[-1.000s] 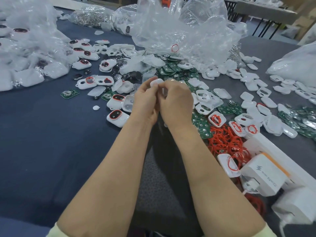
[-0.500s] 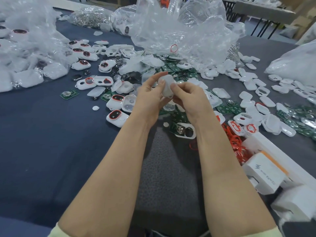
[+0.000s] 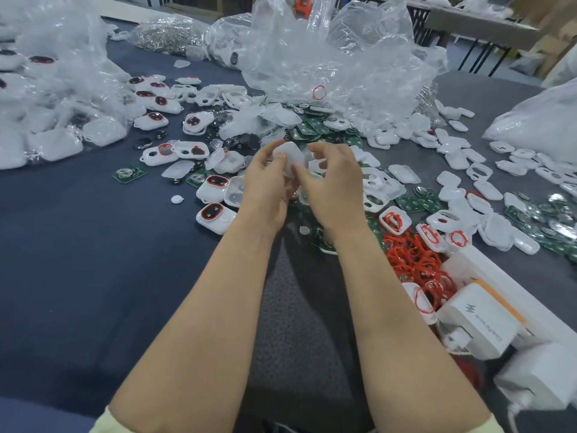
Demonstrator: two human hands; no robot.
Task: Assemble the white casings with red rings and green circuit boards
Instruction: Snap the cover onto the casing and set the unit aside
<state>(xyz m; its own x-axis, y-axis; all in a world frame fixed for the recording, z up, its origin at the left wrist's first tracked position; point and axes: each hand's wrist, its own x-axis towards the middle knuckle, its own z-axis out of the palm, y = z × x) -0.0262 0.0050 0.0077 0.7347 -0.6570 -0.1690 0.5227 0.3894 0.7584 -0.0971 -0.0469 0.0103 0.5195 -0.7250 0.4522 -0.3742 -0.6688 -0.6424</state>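
Note:
My left hand (image 3: 268, 182) and my right hand (image 3: 331, 185) meet above the middle of the table and together hold a white casing (image 3: 292, 157), fingertips pinching its edges. Its smooth back faces me; its inside is hidden. Loose red rings (image 3: 415, 260) lie in a heap to the right of my right forearm. Green circuit boards (image 3: 315, 126) are scattered beyond my hands and also at the far right (image 3: 549, 226). Finished casings with red rings (image 3: 215, 214) sit just left of my left hand.
Crumpled clear plastic bags (image 3: 337, 57) stand behind the parts, with more bags of casings (image 3: 46, 114) at the left. Empty white casings (image 3: 462, 160) spread across the right side. White chargers and boxes (image 3: 480, 320) sit at the near right on the dark blue table (image 3: 93, 260).
Both hands lifted slightly and turned the white casing. My right hand's fingers have spread a little over its right edge.

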